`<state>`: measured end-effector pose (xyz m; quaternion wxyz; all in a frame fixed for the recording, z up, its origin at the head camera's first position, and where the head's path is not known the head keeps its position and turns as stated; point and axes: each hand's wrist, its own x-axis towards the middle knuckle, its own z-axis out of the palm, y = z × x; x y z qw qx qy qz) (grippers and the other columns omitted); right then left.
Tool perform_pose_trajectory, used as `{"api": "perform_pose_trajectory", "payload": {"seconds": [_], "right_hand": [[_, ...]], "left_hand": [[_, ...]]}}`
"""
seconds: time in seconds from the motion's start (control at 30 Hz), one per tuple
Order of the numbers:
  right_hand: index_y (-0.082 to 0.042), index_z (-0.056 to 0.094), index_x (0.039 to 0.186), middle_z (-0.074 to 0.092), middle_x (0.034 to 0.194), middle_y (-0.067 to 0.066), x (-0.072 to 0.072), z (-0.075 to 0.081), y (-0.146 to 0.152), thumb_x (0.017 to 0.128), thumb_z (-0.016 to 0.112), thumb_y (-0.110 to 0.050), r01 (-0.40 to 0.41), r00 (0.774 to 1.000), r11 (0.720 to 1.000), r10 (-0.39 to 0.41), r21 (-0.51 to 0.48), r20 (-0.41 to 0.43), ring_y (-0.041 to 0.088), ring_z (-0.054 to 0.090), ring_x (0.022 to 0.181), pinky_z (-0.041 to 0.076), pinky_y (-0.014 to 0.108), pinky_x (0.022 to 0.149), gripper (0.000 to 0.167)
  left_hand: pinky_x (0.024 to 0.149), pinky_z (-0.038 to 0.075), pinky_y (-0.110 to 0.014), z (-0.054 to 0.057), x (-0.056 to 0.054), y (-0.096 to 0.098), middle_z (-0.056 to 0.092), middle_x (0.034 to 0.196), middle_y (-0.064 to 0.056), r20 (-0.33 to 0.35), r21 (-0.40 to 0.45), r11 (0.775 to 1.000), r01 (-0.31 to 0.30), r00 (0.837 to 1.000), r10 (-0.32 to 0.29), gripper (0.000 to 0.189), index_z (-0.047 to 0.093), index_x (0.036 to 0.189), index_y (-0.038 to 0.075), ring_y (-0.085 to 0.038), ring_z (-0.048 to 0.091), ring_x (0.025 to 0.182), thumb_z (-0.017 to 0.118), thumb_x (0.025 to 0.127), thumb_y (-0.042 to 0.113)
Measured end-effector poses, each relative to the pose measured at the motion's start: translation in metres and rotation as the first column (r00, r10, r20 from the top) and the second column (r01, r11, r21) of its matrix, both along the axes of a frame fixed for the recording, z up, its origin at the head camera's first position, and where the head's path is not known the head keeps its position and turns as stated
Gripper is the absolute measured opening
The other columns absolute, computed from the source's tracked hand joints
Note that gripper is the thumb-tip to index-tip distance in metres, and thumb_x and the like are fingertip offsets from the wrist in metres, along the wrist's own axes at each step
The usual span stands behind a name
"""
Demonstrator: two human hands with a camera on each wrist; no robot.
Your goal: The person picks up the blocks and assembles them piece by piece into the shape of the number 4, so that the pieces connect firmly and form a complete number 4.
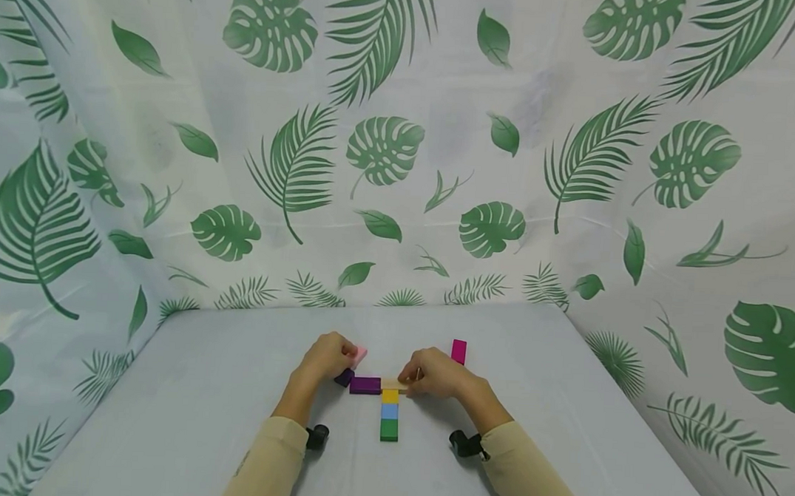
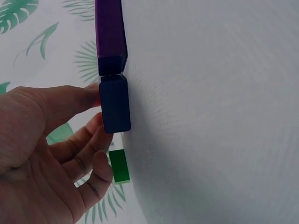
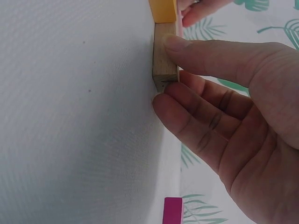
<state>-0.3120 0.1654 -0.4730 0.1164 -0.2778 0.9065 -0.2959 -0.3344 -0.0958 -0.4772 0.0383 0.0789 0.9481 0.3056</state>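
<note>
My left hand (image 1: 328,357) pinches a pink block (image 1: 360,355), tilted at its fingertips. Just below that hand, a dark blue block (image 2: 116,105) lies end to end with a purple block (image 1: 365,386) and hides part of the fingertips in the left wrist view. My right hand (image 1: 435,373) grips the plain wooden block (image 3: 164,51), thumb on its face and fingers around its far end. The wooden block continues the row right of the purple one. Below it, yellow (image 1: 389,396), light blue (image 1: 389,411) and green (image 1: 389,430) blocks form a column.
A magenta block (image 1: 459,351) lies beyond my right hand. Another green block (image 2: 119,165) shows past the left fingers in the left wrist view. The white tabletop (image 1: 183,416) meets a leaf-patterned curtain (image 1: 433,205) at the back and sides.
</note>
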Motion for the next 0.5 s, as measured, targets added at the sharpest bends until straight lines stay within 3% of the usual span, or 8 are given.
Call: {"api": "perform_pose_trajectory", "payload": {"seconds": [0.3,0.5], "right_hand": [[-0.014,0.083,0.108,0.069,0.092,-0.007,-0.0016,-0.0018,0.0002,0.088,0.083,-0.011,0.000,1.000,1.000,0.000,0.017,-0.014,0.015,0.059,0.087,0.054,0.027,0.072,0.020],[-0.014,0.083,0.108,0.069,0.092,-0.007,-0.0026,-0.0028,0.0004,0.088,0.083,-0.011,-0.004,1.000,1.000,0.004,0.010,-0.012,0.015,0.059,0.087,0.054,0.027,0.072,0.020]], "left_hand": [[0.078,0.059,-0.035,-0.0026,-0.0009,-0.0016,0.077,0.103,-0.008,-0.029,0.005,0.999,0.039,0.999,-0.039,0.024,0.078,0.115,0.002,-0.017,0.063,0.082,0.074,0.094,0.011],[0.083,0.059,-0.037,-0.0019,-0.0007,-0.0004,0.077,0.103,-0.008,-0.020,0.013,0.999,0.049,0.999,-0.049,0.023,0.079,0.115,0.002,-0.018,0.063,0.086,0.075,0.093,0.010]]}}
